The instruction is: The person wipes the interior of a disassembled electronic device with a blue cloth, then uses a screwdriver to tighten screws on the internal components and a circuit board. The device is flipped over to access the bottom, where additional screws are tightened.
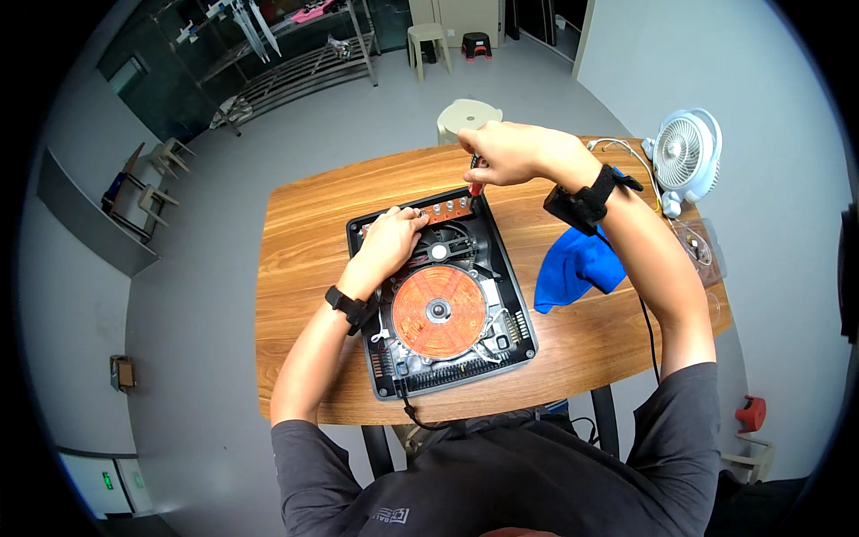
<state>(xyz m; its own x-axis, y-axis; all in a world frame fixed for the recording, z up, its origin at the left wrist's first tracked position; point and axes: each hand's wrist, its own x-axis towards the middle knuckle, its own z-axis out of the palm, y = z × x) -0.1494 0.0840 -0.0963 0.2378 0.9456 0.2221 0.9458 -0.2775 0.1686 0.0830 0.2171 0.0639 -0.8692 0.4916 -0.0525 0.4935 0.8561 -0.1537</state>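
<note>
An open black appliance (502,295) lies on the table, showing a copper coil disc (413,315), a fan (447,235) and wiring. Along its far edge runs an orange board strip (446,213) with several small silver parts. My left hand (389,240) rests palm down on that strip's left part, fingers apart and slightly bent, hiding some of it. At the far right corner of the appliance, my right hand (506,154) is closed round a red-and-black screwdriver (476,190), held upright; its tip's contact is too small to make out.
A wooden table (304,224) carries a blue cloth (577,273), a white fan (682,157), cables and a clear tray (716,251) at the right. A cream stool (467,115) stands beyond it; more stools (426,40) and a metal rack (295,76) are farther back.
</note>
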